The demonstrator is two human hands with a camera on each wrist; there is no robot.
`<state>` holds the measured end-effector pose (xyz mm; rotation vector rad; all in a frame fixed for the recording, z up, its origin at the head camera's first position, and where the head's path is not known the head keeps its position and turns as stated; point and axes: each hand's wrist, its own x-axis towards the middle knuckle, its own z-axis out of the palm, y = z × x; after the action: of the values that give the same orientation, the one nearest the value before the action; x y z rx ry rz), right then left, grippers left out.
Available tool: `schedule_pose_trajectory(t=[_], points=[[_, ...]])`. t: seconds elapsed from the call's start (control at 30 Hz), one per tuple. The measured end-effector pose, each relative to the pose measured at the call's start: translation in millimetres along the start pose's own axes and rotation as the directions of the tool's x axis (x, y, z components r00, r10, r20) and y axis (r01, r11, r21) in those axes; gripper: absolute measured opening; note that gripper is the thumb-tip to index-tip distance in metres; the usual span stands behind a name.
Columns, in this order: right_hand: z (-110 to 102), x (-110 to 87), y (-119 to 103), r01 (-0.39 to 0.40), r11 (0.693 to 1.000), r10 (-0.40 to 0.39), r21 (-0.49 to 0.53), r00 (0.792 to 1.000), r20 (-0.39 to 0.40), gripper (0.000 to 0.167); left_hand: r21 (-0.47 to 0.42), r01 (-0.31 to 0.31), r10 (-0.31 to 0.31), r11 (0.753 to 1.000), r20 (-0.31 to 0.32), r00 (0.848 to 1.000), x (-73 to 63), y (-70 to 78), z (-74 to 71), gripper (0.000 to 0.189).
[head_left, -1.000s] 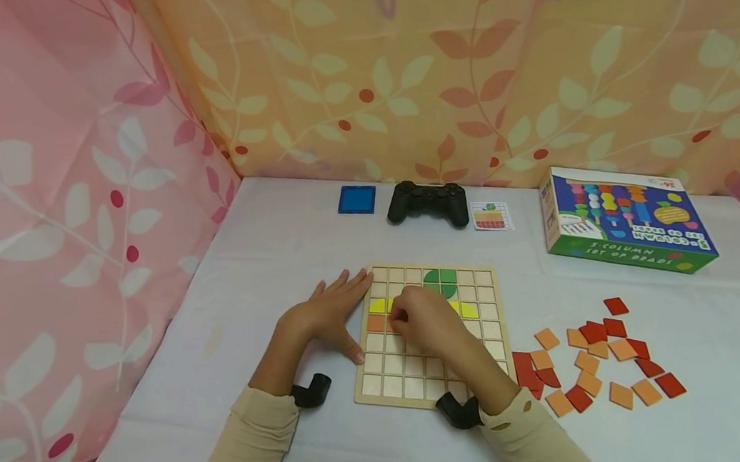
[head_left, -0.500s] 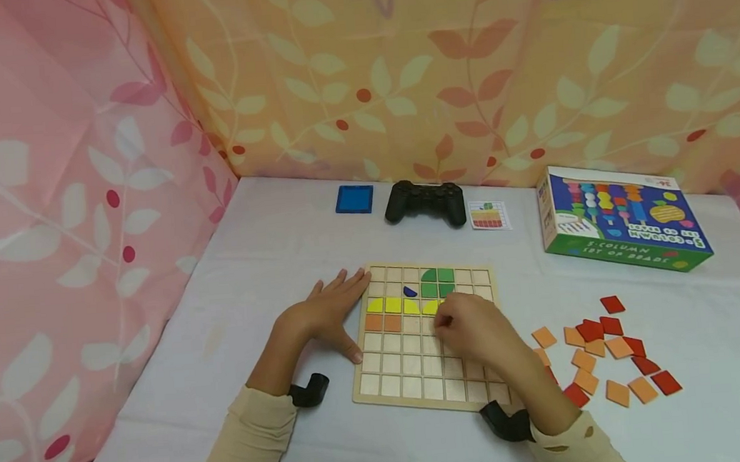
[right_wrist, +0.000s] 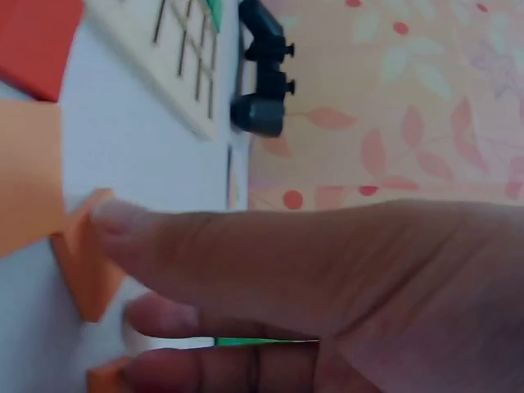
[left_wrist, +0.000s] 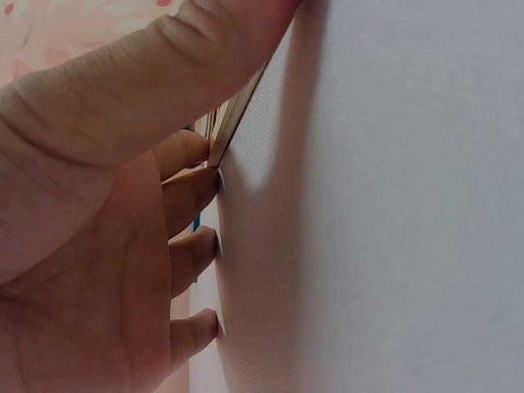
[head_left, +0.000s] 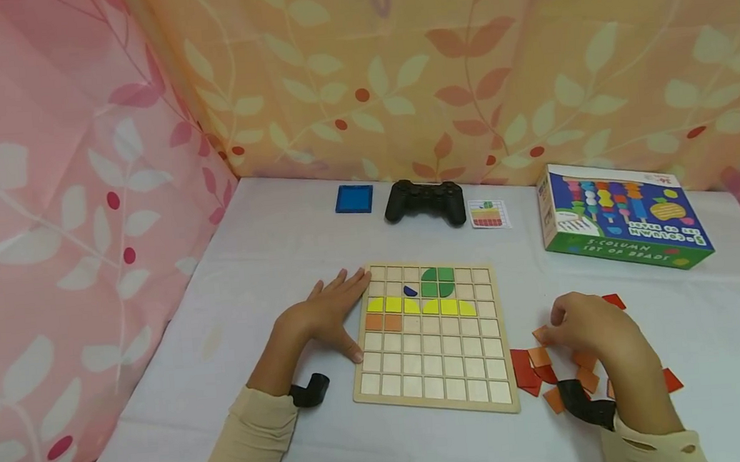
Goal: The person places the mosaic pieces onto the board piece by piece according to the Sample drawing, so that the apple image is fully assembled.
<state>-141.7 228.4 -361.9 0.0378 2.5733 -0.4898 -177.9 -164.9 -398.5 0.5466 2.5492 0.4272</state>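
Right hand (head_left: 592,324): thumb on orange tile (right_wrist: 88,266), can't tell if clamped; probably light, stiff, pinch opposite edges. Left hand (head_left: 326,316): fingers apart, touching board (head_left: 431,345)

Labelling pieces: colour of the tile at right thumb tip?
The tile is orange, clearest in right wrist view.

The right grip (head_left: 586,325) and its forearm (head_left: 645,380) hide parts of the loose tiles (head_left: 523,368) in the head view; whether the orange tile (right_wrist: 86,268) under the thumb (right_wrist: 221,250) is pinched cannot be told. The print on the card (head_left: 488,214) is too small to make out fully. The right wrist view blurs the tiles and crops the gridded board (head_left: 434,366); the left one cuts off the left grip's (head_left: 321,319) thumb at the top.
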Motion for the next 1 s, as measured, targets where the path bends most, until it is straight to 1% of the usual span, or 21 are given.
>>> schedule_pose_trajectory(t=[0.07,0.23,0.4,0.5,0.63,0.83,1.0], points=[[1.6,2.2,2.4,0.012,1.000,-0.012,0.006,1.000,0.001,0.035,0.002,0.000,0.000,1.000,-0.001,1.000,0.2,0.1,0.3,0.138],[7.2,5.7,0.2,0.076,0.997,-0.076,0.010,0.997,-0.024,0.023,-0.002,-0.006,0.006,1.000,-0.001,1.000,0.1,-0.4,0.7,0.139],[11.6,9.0,-2.8,0.125,0.992,-0.124,0.030,0.992,-0.037,0.023,0.003,-0.002,0.002,1.000,0.000,1.000,-0.8,-0.2,0.6,0.139],[13.7,11.4,-5.2,0.166,0.985,-0.164,0.043,0.985,-0.054,0.020,0.006,0.002,-0.002,1.000,0.003,1.000,-0.2,-0.4,0.8,0.138],[12.8,11.5,-7.1,0.225,0.973,-0.218,0.055,0.970,-0.105,0.014,0.005,0.002,-0.002,1.000,0.002,1.000,0.5,-0.1,0.3,0.138],[9.3,9.5,-12.3,0.258,0.962,-0.240,0.094,0.956,-0.166,0.011,0.012,0.018,-0.018,1.000,0.006,1.000,0.1,-0.2,0.5,0.138],[13.1,11.2,-28.7,0.296,0.949,-0.270,0.108,0.941,-0.206,0.008,0.006,0.022,-0.022,1.000,0.003,1.000,0.2,0.2,1.5,0.139]])
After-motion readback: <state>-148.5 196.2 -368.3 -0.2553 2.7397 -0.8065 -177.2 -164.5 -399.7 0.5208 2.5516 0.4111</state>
